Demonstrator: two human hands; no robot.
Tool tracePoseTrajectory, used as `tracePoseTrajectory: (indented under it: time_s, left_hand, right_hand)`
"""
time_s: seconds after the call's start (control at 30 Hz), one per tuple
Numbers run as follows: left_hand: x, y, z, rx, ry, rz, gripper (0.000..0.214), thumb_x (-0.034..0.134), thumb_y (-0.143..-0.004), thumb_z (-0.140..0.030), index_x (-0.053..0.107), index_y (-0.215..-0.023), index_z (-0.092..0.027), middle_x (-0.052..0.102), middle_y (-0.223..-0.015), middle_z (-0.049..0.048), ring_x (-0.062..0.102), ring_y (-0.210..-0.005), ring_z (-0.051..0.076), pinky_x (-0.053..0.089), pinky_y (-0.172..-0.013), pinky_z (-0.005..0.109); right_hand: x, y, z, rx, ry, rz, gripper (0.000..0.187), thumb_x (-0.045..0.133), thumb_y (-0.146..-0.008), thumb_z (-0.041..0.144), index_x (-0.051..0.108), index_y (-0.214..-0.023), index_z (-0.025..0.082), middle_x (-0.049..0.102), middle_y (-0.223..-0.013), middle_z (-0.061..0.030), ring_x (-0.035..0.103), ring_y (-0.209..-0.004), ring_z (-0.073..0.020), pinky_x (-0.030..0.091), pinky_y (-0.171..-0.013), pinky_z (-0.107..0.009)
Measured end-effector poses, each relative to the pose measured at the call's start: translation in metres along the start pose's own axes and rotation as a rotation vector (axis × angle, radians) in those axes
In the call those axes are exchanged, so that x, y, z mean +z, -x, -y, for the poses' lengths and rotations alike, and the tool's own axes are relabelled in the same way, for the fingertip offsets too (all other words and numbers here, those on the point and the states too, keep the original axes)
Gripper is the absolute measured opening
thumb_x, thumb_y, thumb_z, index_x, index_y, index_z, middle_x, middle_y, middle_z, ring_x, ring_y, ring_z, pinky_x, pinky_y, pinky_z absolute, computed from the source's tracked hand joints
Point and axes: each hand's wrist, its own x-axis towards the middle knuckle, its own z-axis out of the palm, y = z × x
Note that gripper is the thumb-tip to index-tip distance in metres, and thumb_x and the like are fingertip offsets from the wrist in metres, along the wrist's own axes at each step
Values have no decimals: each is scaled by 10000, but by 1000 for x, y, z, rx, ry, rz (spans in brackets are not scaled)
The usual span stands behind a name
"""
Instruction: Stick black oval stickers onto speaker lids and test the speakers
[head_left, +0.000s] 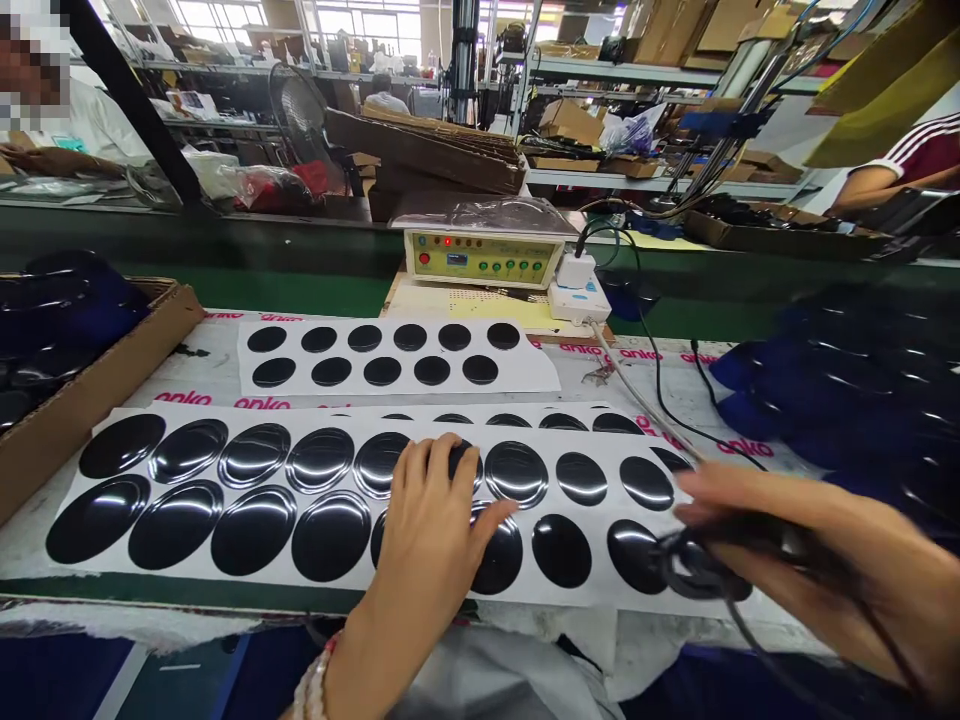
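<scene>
Yellow control box [480, 258], cardboard box [97, 375], desk fan [300, 110], white adapter [577, 290].

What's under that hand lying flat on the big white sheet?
The left hand covers parts of several glossy black discs on the near sheet; their edges show around it. What lies beneath the palm is hidden.

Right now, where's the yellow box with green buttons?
The yellow box sits centre-back in the head view, behind the smaller disc sheet, left of the white plug.
</scene>
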Motion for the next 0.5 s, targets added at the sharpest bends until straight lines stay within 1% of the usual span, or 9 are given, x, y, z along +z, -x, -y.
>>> tracePoseTrajectory:
  time_s: [0.03, 0.07, 0.1, 0.13, 0.2, 0.27, 0.37, 0.5]
  left_hand:
    - [1, -1, 0, 22, -11, 8, 598, 543, -828, -584, 584, -1180, -102, 591, -1219, 169, 541, -1110, 335, 461, -953, 543]
    - [3, -2, 2, 40, -25, 11, 736, 520, -786, -668, 557, -1216, -72, 563, -1270, 195, 509, -1170, 358, 434, -983, 565]
    - [4, -1, 5, 55, -41, 8, 842, 484, -751, -733, 534, -1241, -51, 534, -1315, 214, 472, -1225, 376, 405, -1008, 584]
    - [5, 1, 8, 70, -60, 1, 905, 447, -731, -774, 521, -1255, -40, 509, -1348, 223, 440, -1264, 390, 387, -1018, 600]
    - [7, 7, 16, 92, -97, 3, 956, 404, -723, -806, 499, -1282, -37, 483, -1383, 220, 418, -1292, 402, 388, -1005, 615]
    - [9, 11, 21, 102, -121, 15, 973, 394, -729, -809, 473, -1310, -33, 476, -1394, 210, 424, -1296, 397, 392, -1004, 609]
    - [10, 15, 22, 79, -138, 21, 974, 386, -734, -811, 470, -1321, -39, 474, -1398, 196, 430, -1301, 376, 380, -1033, 587]
    - [11, 15, 17, 68, -154, 21, 964, 367, -741, -815, 490, -1311, -48, 474, -1399, 179, 442, -1298, 362, 398, -1031, 572]
  right_hand:
    - [6, -17, 5, -37, 26, 7, 543, 515, -854, 183, 416, -1325, 433, 631, -986, -33, 640, -807, -239, 526, -689, -369]
    - [13, -35, 10, -66, 64, 50, 533, 506, -858, 177, 412, -1334, 396, 619, -1006, -34, 632, -775, -216, 517, -683, -355]
    - [20, -53, 14, -88, 109, 98, 489, 503, -854, 168, 448, -1306, 347, 596, -1053, -43, 620, -753, -197, 505, -675, -344]
    - [26, -70, 17, -109, 148, 160, 436, 498, -845, 153, 489, -1256, 300, 568, -1111, -53, 613, -753, -183, 495, -684, -337]
    - [37, -99, 18, -156, 187, 279, 386, 498, -800, 101, 528, -1161, 233, 519, -1185, -65, 602, -788, -173, 473, -706, -321]
    - [45, -119, 15, -211, 181, 367, 425, 502, -738, 55, 517, -1132, 215, 519, -1175, -54, 593, -804, -169, 455, -699, -299]
    - [50, -134, 11, -252, 163, 442, 448, 525, -679, 55, 503, -1101, 207, 529, -1120, -45, 577, -752, -163, 435, -652, -288]
    - [48, -134, 7, -254, 130, 461, 429, 527, -675, 73, 488, -1085, 192, 549, -1027, -45, 566, -748, -177, 430, -643, -295]
